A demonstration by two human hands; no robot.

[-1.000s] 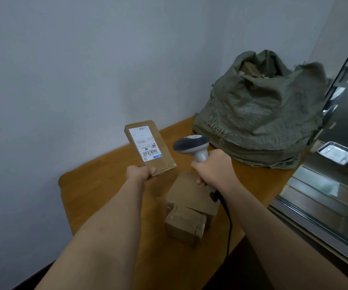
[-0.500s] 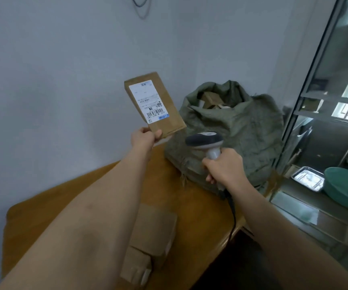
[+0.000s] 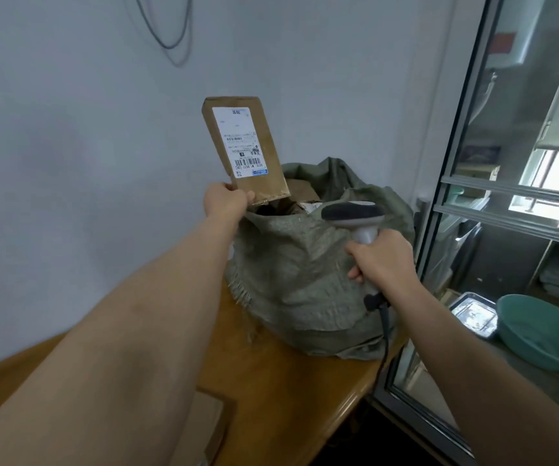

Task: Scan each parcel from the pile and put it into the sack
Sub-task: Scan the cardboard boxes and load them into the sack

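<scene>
Parcel (image 3: 242, 153) pinched by left hand (image 3: 226, 204) above open sack (image 3: 308, 274), not yet dropped; right hand (image 3: 380, 260) grips scanner (image 3: 355, 218); more boxes (image 3: 209, 428) remain on desk (image 3: 291, 391)

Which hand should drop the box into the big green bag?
Probably the left hand: it already grips the parcel just above the sack's open mouth. The right hand is busy holding the scanner.
</scene>
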